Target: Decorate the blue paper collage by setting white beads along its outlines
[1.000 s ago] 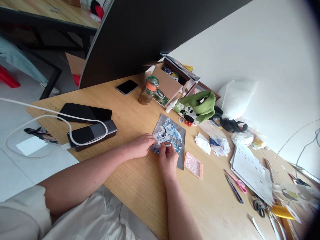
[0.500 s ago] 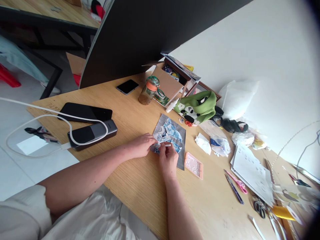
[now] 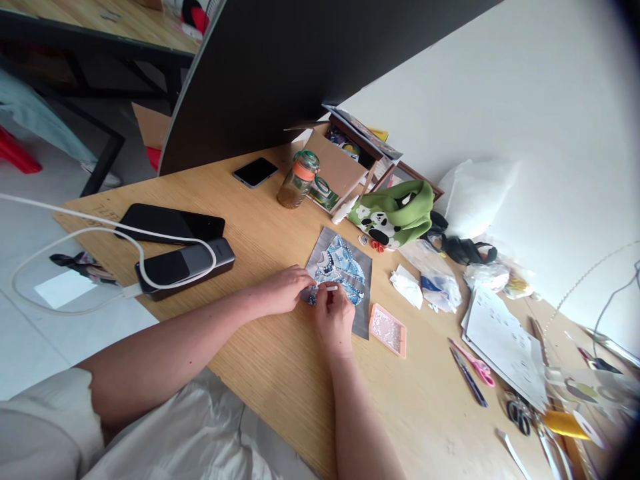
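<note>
On the wooden table, a grey canvas with a blue bead picture lies flat; the left hand presses its near-left edge, steadying it, while the right hand pinches a white pen beside a pink bead tray

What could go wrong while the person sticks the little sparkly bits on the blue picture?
1. The pink tray of tiny beads lies close beside the right hand; a nudge might scatter them.
2. The left hand rests on the edge of the blue picture; if it slips, the sheet may shift under the white pen.
3. The bottle stands nearby; tipped, it might wet the sheet.
</note>
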`<state>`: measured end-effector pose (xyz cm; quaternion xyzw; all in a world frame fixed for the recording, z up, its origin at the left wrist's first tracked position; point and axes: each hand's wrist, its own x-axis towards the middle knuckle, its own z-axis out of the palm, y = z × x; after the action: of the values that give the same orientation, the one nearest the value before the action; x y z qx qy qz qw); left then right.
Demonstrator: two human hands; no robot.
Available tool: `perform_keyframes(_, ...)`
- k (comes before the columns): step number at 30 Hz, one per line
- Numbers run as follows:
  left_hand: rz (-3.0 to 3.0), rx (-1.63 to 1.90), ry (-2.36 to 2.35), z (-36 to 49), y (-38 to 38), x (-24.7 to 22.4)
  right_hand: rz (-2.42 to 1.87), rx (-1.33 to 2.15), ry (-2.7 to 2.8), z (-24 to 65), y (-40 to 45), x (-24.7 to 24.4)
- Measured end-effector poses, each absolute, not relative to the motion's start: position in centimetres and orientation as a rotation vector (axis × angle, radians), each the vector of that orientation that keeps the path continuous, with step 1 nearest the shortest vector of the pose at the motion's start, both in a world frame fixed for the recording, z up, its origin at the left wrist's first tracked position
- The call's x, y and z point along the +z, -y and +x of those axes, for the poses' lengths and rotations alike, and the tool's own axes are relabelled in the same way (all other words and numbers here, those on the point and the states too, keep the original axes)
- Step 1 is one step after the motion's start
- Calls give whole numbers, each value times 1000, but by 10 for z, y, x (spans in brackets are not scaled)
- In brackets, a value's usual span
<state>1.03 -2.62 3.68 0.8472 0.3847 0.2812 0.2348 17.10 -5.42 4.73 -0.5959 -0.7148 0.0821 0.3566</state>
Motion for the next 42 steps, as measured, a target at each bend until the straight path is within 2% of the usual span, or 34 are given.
perform_keyframes(8, 2324, 780, -1060, 10, 27, 38, -1495, 161, 1861, 170, 52, 47)
perform_keyframes(23, 2327, 775, -1089, 11, 25, 34, -1592, 478, 1510, 180, 55, 49)
perform_keyframes(42, 2337, 773, -1079, 11, 24, 32, -1571, 408, 1675, 177, 54, 46)
